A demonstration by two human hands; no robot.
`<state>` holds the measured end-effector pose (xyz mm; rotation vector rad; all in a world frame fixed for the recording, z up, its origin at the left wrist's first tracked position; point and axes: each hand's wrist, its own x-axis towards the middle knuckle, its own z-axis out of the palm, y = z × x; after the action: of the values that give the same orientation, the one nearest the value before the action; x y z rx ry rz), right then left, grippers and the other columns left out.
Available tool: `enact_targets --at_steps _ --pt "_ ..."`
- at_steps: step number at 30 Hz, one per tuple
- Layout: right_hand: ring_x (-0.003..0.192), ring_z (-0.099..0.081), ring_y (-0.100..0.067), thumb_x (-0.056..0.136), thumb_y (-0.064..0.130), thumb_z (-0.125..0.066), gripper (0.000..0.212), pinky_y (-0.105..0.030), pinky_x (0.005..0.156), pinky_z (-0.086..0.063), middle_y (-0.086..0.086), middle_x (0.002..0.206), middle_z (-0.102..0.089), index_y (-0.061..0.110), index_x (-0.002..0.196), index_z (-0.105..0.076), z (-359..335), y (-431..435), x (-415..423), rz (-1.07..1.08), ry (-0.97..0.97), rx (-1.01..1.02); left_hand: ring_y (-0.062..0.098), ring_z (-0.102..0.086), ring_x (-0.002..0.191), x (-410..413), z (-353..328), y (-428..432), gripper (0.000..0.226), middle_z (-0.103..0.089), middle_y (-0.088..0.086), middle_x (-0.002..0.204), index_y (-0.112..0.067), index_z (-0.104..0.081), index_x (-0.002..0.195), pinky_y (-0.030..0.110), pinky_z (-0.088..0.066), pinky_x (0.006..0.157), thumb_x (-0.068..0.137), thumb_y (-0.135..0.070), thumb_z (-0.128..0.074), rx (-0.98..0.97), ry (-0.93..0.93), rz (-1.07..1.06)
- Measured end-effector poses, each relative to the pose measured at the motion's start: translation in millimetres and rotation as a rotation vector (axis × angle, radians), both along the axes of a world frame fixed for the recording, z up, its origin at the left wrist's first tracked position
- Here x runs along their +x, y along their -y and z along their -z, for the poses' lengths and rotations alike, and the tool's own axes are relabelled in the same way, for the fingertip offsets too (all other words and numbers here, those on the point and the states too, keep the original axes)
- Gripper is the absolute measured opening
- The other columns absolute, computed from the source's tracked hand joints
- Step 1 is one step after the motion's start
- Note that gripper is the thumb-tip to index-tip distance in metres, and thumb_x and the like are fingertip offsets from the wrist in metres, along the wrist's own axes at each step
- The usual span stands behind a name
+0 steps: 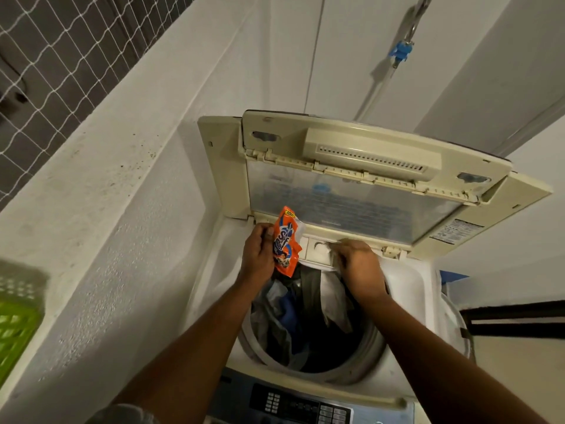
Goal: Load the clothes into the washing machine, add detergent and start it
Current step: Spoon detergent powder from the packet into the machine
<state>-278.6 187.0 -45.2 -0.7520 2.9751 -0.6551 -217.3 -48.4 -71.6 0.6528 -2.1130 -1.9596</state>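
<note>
A top-loading washing machine [406,280] stands with its lid [351,191] folded up at the back. Its drum holds dark, blue and grey clothes [293,319]. My left hand [258,254] grips an orange detergent pouch [284,240] at the drum's back left rim. My right hand [360,266] has its fingers curled at the detergent drawer [318,247] on the back rim; what the fingertips hold is hidden. The control panel [302,405] lies at the front edge.
A white wall ledge [101,209] runs along the left, with a green laundry basket [15,325] at the far left. A water hose with a blue tap fitting [400,53] hangs on the wall behind the machine. Netting covers the upper left.
</note>
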Motion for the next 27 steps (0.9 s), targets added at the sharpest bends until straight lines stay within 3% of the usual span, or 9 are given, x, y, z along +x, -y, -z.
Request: enact_targets --at_steps 3,6,8,10,12,16,19,23,27 --pt "0.114 -0.064 -0.023 0.090 0.011 -0.071 0.039 -0.031 0.100 -0.050 0.000 0.123 -0.073 0.023 0.127 -0.075 5 -6 2 -0.035 -0.077 0.156 0.003 -0.073 0.078 2 2 0 0.036 -0.074 -0.004 0.089 -0.007 -0.058 0.109 0.018 -0.057 0.066 0.111 -0.039 -0.043 0.015 -0.005 0.001" --pt "0.110 -0.066 -0.021 0.093 0.011 -0.069 0.033 -0.031 0.098 -0.052 0.000 0.121 -0.075 0.022 0.123 -0.077 7 -14 8 0.073 -0.054 0.040 0.003 -0.074 0.079 3 2 0 0.037 -0.074 -0.006 0.090 -0.009 -0.059 0.110 0.019 -0.058 0.066 0.110 -0.042 -0.042 0.015 0.001 0.004" --pt "0.104 -0.070 -0.012 0.097 0.017 -0.068 0.023 -0.023 0.093 -0.054 0.006 0.112 -0.077 0.027 0.113 -0.080 5 -18 14 0.278 0.059 -0.206 0.002 -0.073 0.078 3 1 0 0.036 -0.074 -0.009 0.088 -0.011 -0.059 0.109 0.017 -0.056 0.064 0.110 -0.043 -0.042 0.016 -0.009 0.003" --pt "0.098 -0.074 -0.006 0.097 0.020 -0.072 0.015 -0.020 0.088 -0.059 0.009 0.103 -0.080 0.030 0.102 -0.082 1 -18 18 0.538 0.360 -0.571 0.003 -0.074 0.079 3 0 -1 0.035 -0.075 -0.008 0.089 -0.013 -0.059 0.108 0.017 -0.057 0.065 0.110 -0.043 -0.041 0.016 -0.022 0.006" --pt "0.100 -0.078 -0.018 0.091 0.013 -0.078 0.010 -0.025 0.081 -0.063 -0.002 0.100 -0.082 0.019 0.096 -0.085 -9 -14 21 0.699 0.722 -0.998 0.007 -0.076 0.083 2 -1 -2 0.032 -0.076 -0.006 0.093 -0.016 -0.059 0.107 0.020 -0.059 0.067 0.111 -0.043 -0.041 0.029 -0.027 0.012" --pt "0.099 -0.078 -0.023 0.085 0.007 -0.080 0.014 -0.024 0.076 -0.062 -0.014 0.105 -0.081 0.008 0.098 -0.084 -44 -10 20 0.640 0.889 -1.279 0.007 -0.076 0.085 0 -5 -6 0.024 -0.076 -0.010 0.095 -0.031 -0.060 0.101 0.020 -0.060 0.068 0.111 -0.044 -0.041 0.014 -0.036 0.029" --pt "0.090 -0.079 -0.009 0.089 0.012 -0.080 0.012 -0.016 0.071 -0.059 -0.003 0.100 -0.083 0.015 0.099 -0.085 -68 -1 17 0.464 0.699 -1.125 0.009 -0.076 0.086 -2 -8 -10 0.027 -0.076 -0.007 0.097 -0.033 -0.062 0.102 0.024 -0.062 0.071 0.109 -0.049 -0.042 0.029 -0.044 0.043" --pt "0.093 -0.076 -0.001 0.092 0.018 -0.079 0.012 -0.018 0.087 -0.060 0.015 0.096 -0.082 0.027 0.097 -0.084 -81 13 16 0.300 0.451 -0.753 0.006 -0.074 0.080 -4 -9 -18 0.037 -0.076 -0.004 0.093 -0.021 -0.061 0.105 0.022 -0.060 0.067 0.106 -0.052 -0.043 0.038 -0.056 0.055" --pt "0.092 -0.075 -0.002 0.093 0.012 -0.074 0.017 -0.021 0.084 -0.060 0.009 0.102 -0.081 0.021 0.104 -0.084 -87 27 22 0.136 0.172 -0.484 0.004 -0.072 0.081 -9 -10 -23 0.032 -0.075 -0.003 0.093 -0.010 -0.060 0.107 0.022 -0.059 0.068 0.112 -0.037 -0.043 -0.002 -0.058 0.064"
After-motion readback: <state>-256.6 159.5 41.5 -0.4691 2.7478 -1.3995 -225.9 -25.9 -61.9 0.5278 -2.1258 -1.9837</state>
